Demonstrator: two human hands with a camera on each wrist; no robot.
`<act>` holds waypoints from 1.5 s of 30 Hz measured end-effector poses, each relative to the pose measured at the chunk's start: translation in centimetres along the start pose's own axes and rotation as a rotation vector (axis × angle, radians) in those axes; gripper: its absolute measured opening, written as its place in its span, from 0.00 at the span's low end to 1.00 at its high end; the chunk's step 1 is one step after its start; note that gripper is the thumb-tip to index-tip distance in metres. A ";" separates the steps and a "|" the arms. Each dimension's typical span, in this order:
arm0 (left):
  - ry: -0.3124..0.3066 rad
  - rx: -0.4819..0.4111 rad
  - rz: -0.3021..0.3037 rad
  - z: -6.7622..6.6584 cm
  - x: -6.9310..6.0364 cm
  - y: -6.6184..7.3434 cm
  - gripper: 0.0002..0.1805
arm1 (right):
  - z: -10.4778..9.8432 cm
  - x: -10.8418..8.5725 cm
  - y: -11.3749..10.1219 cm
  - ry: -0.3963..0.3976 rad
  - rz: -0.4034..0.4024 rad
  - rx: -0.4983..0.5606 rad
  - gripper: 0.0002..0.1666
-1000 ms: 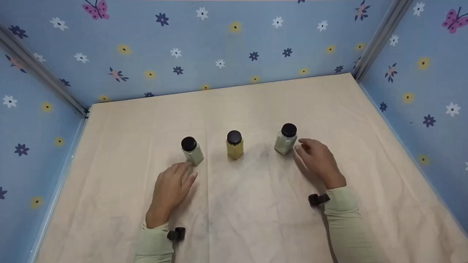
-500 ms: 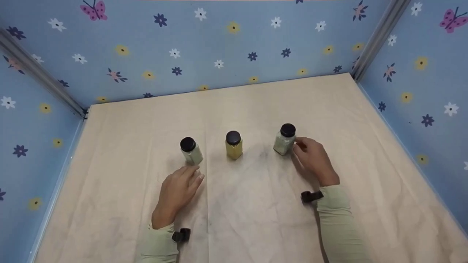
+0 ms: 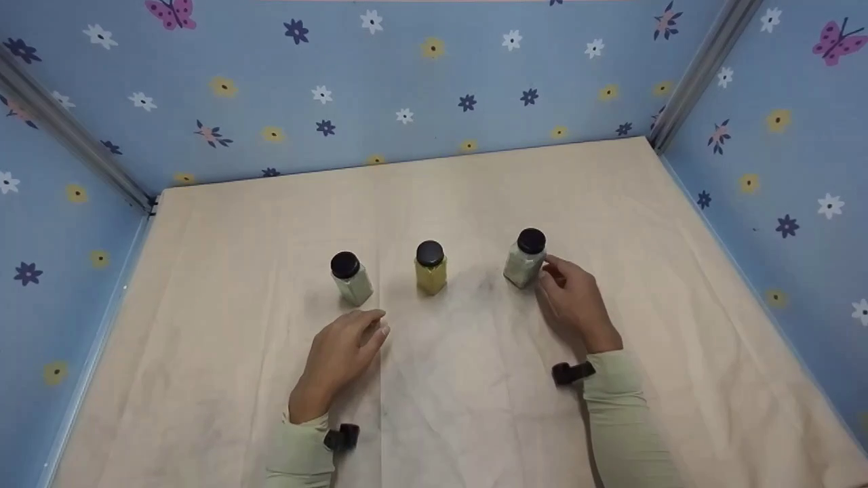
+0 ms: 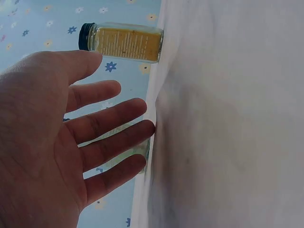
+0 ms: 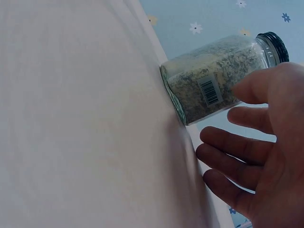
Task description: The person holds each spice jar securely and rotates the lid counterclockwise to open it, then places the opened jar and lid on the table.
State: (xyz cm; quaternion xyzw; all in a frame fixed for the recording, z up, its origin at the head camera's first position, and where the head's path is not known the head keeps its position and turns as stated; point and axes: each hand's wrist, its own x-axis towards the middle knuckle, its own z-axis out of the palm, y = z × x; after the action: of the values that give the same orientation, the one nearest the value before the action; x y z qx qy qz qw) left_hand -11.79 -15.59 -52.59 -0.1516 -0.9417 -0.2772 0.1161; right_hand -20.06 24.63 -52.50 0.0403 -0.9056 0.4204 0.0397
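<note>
Three glass spice jars with black lids stand upright in a loose row on the cloth. The left jar [image 3: 354, 286] holds pale green contents, the middle jar [image 3: 431, 275] something yellow. Dried, greenish flakes and a barcode label show on the right jar [image 5: 218, 78]. My left hand [image 3: 340, 354] hovers in front of the left jar, fingers spread and holding nothing; in the left wrist view those fingers partly hide that jar. Beside the right jar is my right hand [image 3: 578, 303], fingers loosely bent and thumb close to the glass. Whether it touches the jar I cannot tell.
A cream cloth [image 3: 447, 393] with creases covers the table. Blue flowered panels [image 3: 380, 74] enclose its back and sides, with grey metal posts [image 3: 698, 74] at the corners. Each wrist wears a small black device [image 3: 573, 373] over a light green sleeve [image 3: 627, 420].
My left hand has shifted rightward and slightly down, away from the left jar. My right hand has come a little left, closer to the right jar. All jars stay put.
</note>
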 end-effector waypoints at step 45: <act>-0.177 -0.237 0.211 5.8 7.0 7.9 0.16 | 0.6 0.5 0.4 -0.082 -0.007 -0.028 0.38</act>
State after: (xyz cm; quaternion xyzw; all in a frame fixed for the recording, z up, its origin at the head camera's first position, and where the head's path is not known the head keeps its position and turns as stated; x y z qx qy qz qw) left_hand -16.27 -4.48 -51.32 -0.2861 -0.8878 -0.3579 0.0423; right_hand -20.60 24.36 -53.15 0.0600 -0.9121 0.4055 0.0047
